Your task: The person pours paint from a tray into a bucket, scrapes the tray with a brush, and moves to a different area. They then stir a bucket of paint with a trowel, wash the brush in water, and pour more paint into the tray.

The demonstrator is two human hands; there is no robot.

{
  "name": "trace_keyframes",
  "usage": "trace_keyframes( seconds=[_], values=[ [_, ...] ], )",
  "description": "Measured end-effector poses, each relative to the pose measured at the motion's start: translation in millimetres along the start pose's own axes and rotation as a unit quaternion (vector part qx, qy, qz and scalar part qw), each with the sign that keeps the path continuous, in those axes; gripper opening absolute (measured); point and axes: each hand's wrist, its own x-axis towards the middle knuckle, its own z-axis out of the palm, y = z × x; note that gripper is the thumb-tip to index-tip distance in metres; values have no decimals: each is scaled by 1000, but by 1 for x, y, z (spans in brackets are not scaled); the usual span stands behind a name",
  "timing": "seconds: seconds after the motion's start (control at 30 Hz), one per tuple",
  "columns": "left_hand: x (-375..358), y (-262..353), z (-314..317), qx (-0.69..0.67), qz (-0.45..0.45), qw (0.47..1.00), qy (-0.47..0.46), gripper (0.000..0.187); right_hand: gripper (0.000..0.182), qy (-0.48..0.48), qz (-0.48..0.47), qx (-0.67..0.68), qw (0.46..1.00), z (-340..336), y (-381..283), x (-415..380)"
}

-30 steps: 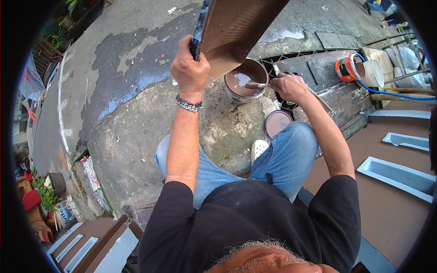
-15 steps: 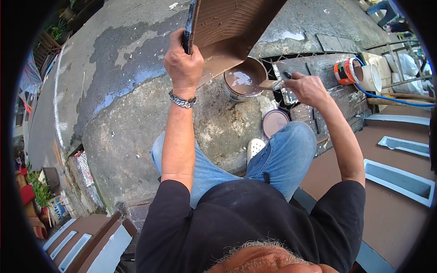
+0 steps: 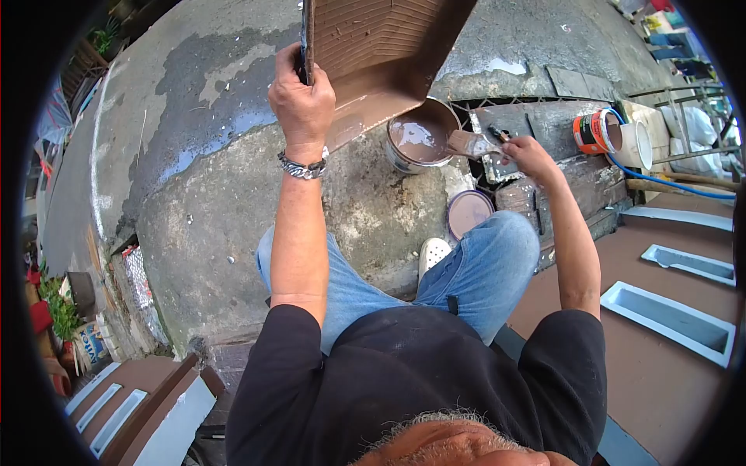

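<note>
My left hand (image 3: 301,101) is closed round the edge of a ridged paint tray (image 3: 381,46), holding it tilted up. Brown paint coats the tray, and its lower corner overlaps the rim of a paint bucket (image 3: 398,159) in this view. Inside the bucket is brown paint (image 3: 416,138) with a shiny surface. Between the fingers of my right hand (image 3: 530,159) is the handle of a paintbrush (image 3: 471,144). Its brown-stained bristles point left, right at the bucket's right rim. A round lid (image 3: 469,213) smeared with brown paint lies on the ground by my right knee.
An orange-labelled bucket (image 3: 592,132) and a white bucket (image 3: 639,146) lie tipped at the right, with a blue hose (image 3: 668,184) running past. Brown wall panels with pale blue recesses (image 3: 670,320) stand close on my right. Wet patches (image 3: 225,140) mark the concrete.
The paintbrush has turned so its broad side shows more, and my right hand has shifted slightly right and down. My left hand and the tray have moved a little left.
</note>
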Motion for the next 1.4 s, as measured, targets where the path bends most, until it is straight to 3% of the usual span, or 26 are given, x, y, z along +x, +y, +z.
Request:
trace_keyframes(
  seconds=[0.1, 0.17, 0.33, 0.43, 0.57, 0.7, 0.83, 0.97, 1.0, 1.13, 1.23, 1.37, 1.4],
  values=[
    [0, -6, 2, -30, -29, 999, -6, 24, 30, 59, -55, 14, 997, -16, 9, -16],
    [0, -5, 2, -40, -70, 996, -25, 25, 31, 83, -58, 66, 993, -36, -26, -47],
    [-4, -27, 16, -104, -135, 985, -29, 30, 32, 143, -207, 188, 949, -40, -86, -59],
    [-7, -33, 17, -166, -214, 962, -41, 33, 29, 312, -326, 83, 888, -29, -106, -35],
    [-6, -37, 18, -244, -271, 931, -28, 35, 27, 387, -325, -191, 842, -23, -133, -28],
    [-6, -45, 20, -258, -276, 926, -14, 36, 33, 358, -312, -296, 829, -1, -130, -22],
    [-7, -54, 22, -241, -292, 925, 4, 37, 31, 296, -344, -285, 844, 17, -112, -36],
    [-8, -60, 28, -282, -305, 910, 13, 45, 24, 256, -237, -214, 912, 21, -116, -50],
    [-8, -59, 29, -297, -309, 903, 11, 48, 24, 277, -239, -200, 909, 22, -115, -49],
    [-9, -53, 29, -318, -312, 895, 9, 49, 25, 270, -282, -172, 904, 15, -124, -50],
    [-10, -47, 28, -324, -305, 895, 23, 47, 24, 201, -335, -142, 909, 12, -139, -61],
    [-14, -34, 34, -327, -292, 898, 33, 47, 23, 161, -422, -184, 873, 38, -153, -52],
    [-16, -34, 34, -321, -291, 901, 27, 48, 23, 171, -402, -190, 880, 39, -152, -49]
  ],
)
